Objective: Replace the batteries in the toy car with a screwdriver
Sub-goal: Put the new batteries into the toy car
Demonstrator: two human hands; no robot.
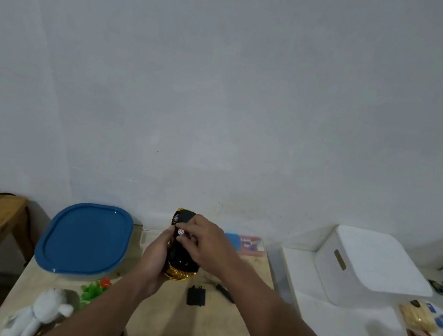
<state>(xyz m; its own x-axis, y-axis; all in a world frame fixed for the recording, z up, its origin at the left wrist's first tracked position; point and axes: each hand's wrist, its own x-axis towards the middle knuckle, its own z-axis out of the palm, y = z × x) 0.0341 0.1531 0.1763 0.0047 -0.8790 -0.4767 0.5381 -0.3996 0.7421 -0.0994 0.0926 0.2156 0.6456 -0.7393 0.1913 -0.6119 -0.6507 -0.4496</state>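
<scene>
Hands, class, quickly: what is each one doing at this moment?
Left hand: grips the upturned toy car from its side.
Right hand: pinches a battery at the car's underside.

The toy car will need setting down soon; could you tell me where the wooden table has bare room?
Bare wood lies near the front edge, below the battery cover and between the forearms. The left side is crowded: blue lid, green toy, white plush bear. The screwdriver lies right of the cover.
</scene>
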